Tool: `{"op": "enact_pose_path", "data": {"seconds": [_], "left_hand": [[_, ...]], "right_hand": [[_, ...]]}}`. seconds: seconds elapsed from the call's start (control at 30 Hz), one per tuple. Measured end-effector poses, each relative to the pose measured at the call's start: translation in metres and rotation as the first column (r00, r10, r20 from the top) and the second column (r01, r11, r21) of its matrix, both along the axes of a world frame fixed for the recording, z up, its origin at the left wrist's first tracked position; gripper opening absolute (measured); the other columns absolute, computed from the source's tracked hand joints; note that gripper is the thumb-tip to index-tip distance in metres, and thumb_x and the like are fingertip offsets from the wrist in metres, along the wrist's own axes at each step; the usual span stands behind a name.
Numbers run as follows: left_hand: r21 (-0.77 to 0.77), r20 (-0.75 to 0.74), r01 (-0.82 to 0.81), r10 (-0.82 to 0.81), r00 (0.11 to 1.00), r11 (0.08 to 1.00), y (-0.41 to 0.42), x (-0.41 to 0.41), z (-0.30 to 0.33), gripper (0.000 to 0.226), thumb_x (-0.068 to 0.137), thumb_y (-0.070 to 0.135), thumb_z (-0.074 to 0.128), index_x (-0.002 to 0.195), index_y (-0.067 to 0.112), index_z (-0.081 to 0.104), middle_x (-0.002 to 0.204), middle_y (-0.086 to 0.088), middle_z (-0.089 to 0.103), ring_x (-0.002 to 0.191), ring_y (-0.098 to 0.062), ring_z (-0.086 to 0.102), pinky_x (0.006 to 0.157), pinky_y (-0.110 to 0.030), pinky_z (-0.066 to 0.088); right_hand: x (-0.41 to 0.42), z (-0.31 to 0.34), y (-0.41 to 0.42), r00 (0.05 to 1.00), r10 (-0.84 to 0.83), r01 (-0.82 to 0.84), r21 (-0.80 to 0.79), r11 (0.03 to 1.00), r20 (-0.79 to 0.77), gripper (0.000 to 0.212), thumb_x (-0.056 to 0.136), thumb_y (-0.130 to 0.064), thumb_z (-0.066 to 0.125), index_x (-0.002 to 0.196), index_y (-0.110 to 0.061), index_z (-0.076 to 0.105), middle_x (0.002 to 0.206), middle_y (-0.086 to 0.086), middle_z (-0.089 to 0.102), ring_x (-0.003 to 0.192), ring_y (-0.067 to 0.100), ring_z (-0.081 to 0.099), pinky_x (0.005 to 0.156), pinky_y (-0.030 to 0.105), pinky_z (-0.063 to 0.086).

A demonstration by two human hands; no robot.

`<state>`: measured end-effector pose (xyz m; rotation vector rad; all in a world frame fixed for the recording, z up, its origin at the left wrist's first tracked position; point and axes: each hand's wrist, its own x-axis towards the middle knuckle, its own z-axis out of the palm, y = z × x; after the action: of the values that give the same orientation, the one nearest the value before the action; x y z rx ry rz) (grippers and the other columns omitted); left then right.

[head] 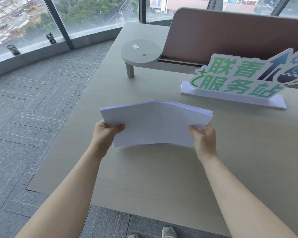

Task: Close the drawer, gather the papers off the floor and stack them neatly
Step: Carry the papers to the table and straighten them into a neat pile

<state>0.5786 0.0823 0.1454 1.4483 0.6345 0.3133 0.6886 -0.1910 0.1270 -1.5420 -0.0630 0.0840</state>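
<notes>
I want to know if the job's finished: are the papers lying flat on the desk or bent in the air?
Bent, in the air. The paper stack arches upward between the left hand and right hand, above the desk.

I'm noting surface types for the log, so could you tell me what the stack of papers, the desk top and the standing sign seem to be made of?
Stack of papers: plain white paper, matte; it bows between the two hands.
Desk top: probably wood-look laminate, pale and matte, with fine straight grain lines.
Standing sign: likely printed foam board or plastic; thick white cut edges, on a flat white base.
</notes>
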Motion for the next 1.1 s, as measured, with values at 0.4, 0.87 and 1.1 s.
{"op": "enact_pose_path", "data": {"seconds": [0.4, 0.87, 1.1], "left_hand": [[0.022, -0.123, -0.052, 0.054, 0.991, 0.998, -0.014, -0.008, -0.022, 0.014, 0.076, 0.003, 0.076, 0.078, 0.016, 0.073, 0.069, 0.014, 0.073, 0.067, -0.003, 0.066, 0.073, -0.023, 0.051], [-0.189, -0.130, -0.257, 0.235, 0.963, 0.948, -0.024, -0.003, -0.012, 0.017, 0.056, 0.016, 0.076, 0.071, 0.015, 0.069, 0.078, -0.003, 0.067, 0.077, -0.023, 0.057, 0.074, -0.035, 0.044], [-0.352, -0.165, -0.306, 0.264, 0.950, 0.884, -0.057, -0.001, -0.013, 0.022, 0.059, 0.011, 0.078, 0.079, 0.013, 0.070, 0.079, -0.001, 0.072, 0.079, -0.025, 0.063, 0.076, -0.035, 0.047]], "right_hand": [[-0.004, -0.020, -0.003, 0.991, 0.027, -0.047, -0.155, 0.987, -0.128, 0.024, 0.086, 0.004, 0.061, 0.087, -0.018, 0.069, 0.080, -0.015, 0.072, 0.073, -0.006, 0.065, 0.065, 0.012, 0.046], [-0.012, -0.001, -0.005, 0.950, -0.088, 0.148, 0.185, 0.972, -0.300, 0.021, 0.075, -0.034, 0.081, 0.088, -0.026, 0.067, 0.089, 0.008, 0.064, 0.076, 0.022, 0.059, 0.061, 0.031, 0.055], [-0.029, 0.013, 0.025, 0.955, -0.002, 0.088, 0.278, 0.956, -0.297, 0.024, 0.093, -0.011, 0.056, 0.108, -0.029, 0.059, 0.098, -0.001, 0.070, 0.088, 0.020, 0.068, 0.070, 0.035, 0.055]]}}
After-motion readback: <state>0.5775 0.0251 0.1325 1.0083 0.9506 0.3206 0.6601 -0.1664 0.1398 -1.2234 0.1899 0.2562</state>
